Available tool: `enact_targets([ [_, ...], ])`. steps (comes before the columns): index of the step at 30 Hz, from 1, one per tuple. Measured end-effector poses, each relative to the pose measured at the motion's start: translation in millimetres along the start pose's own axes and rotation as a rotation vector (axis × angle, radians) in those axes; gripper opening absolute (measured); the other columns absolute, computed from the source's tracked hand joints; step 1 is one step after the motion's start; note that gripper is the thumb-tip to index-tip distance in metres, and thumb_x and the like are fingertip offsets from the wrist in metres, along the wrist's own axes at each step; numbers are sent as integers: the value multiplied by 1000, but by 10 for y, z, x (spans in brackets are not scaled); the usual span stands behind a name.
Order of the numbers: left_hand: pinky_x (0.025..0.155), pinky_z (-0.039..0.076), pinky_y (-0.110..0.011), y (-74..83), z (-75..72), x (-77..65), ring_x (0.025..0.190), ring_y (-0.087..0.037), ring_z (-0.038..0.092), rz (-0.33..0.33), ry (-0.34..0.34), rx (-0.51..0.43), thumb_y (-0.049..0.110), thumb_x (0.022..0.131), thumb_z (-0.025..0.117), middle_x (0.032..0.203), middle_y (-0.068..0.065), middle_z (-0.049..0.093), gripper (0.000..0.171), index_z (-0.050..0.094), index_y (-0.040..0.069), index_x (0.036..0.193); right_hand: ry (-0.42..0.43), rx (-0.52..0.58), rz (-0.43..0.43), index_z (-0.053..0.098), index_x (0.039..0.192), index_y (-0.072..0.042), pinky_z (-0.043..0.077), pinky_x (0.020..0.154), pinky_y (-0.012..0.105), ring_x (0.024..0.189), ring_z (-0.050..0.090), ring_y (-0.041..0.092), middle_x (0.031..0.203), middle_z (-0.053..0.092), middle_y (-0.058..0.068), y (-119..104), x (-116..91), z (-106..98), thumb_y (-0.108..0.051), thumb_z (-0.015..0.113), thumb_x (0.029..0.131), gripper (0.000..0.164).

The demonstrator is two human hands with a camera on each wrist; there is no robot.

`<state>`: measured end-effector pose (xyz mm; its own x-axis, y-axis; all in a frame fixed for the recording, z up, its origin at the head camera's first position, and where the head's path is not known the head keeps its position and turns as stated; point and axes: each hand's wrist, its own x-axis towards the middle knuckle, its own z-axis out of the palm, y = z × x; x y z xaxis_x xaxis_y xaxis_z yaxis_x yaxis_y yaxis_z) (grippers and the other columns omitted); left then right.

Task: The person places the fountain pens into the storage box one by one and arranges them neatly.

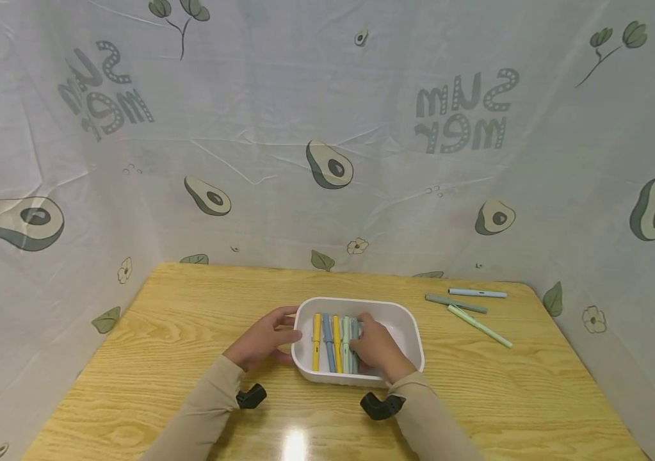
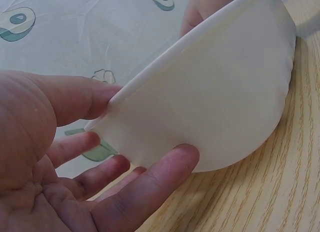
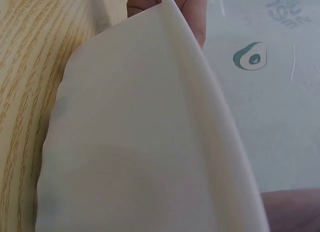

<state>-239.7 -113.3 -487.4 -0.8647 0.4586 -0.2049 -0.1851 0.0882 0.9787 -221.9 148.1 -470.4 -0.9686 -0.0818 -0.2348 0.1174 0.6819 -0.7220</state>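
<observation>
In the head view a white plastic tray (image 1: 402,320) holds a row of capped pens: a yellow pen (image 1: 316,346), a blue pen (image 1: 328,342), another yellow pen (image 1: 337,346), a pale green pen (image 1: 346,349) and a grey-green pen (image 1: 355,365). My left hand (image 1: 264,336) holds the tray's left end, thumb over the rim and the other fingers along the outer wall (image 2: 225,92). Inside the tray, my right hand (image 1: 379,349) pinches the grey-green pen beside the pale green one. The tray wall (image 3: 125,117) hides those fingers in the right wrist view.
On the wooden table (image 1: 189,301), to the back right, lie a light blue pen (image 1: 477,293), a dark green pen (image 1: 456,303) and a light green pen (image 1: 479,326). A printed white curtain (image 1: 269,211) hangs behind the table and along its sides.
</observation>
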Motion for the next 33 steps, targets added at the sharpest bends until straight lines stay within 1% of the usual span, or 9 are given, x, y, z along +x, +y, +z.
enact_targets([
  [5,82,65,-50,-4,0,1,112,-34,64,-1,3,7,7,102,63,144,-26,48,61,39,11,158,-16,15,13,40,151,3,56,49,29,56,63,19,94,59,12,-4,-52,-45,-14,69,97,63],
  [7,82,65,-50,-12,1,5,113,-35,64,-2,0,4,7,102,63,144,-26,48,61,38,11,158,19,38,-28,46,148,2,58,51,29,60,64,18,98,60,11,12,-84,-108,-15,69,98,57],
  [12,83,64,-50,-7,10,17,114,-35,64,-6,2,0,11,101,67,145,-24,48,63,39,12,158,223,57,-220,59,138,-3,60,56,27,79,64,18,105,63,10,120,-189,-454,-12,65,101,39],
  [15,83,64,-50,-7,4,22,114,-34,64,-7,9,2,13,101,68,144,-24,49,65,38,12,158,347,4,-305,59,138,-3,59,62,27,90,64,22,111,64,12,268,-237,-690,-12,64,102,37],
  [19,83,65,-50,-16,-4,18,113,-34,64,-4,8,-4,11,102,66,144,-25,49,64,37,11,158,482,-70,-374,55,141,-1,60,70,32,98,63,27,121,61,18,522,-266,-917,-9,61,102,41],
  [24,82,65,-50,-28,-10,8,114,-35,63,12,-5,-9,8,103,63,143,-26,47,61,38,11,158,605,-139,-392,53,145,-2,62,72,38,100,63,27,125,59,18,831,-281,-1065,-5,59,101,45],
  [29,80,65,-51,-22,-9,-1,113,-35,63,20,7,-10,5,103,60,142,-27,47,57,40,11,157,713,-169,-414,59,139,-1,60,72,31,99,64,28,121,61,17,1048,-242,-1112,0,57,99,41],
  [31,79,65,-50,-17,-5,2,113,-35,63,17,18,-11,5,103,61,142,-27,47,58,40,11,156,734,-167,-406,59,137,0,60,75,35,101,64,30,121,61,18,1101,-235,-1136,1,56,98,39],
  [33,79,65,-50,-12,2,7,113,-34,63,13,25,-11,5,103,62,141,-26,48,58,40,11,156,727,-169,-370,57,139,2,61,80,43,105,63,35,123,58,21,1144,-246,-1165,0,55,99,41],
])
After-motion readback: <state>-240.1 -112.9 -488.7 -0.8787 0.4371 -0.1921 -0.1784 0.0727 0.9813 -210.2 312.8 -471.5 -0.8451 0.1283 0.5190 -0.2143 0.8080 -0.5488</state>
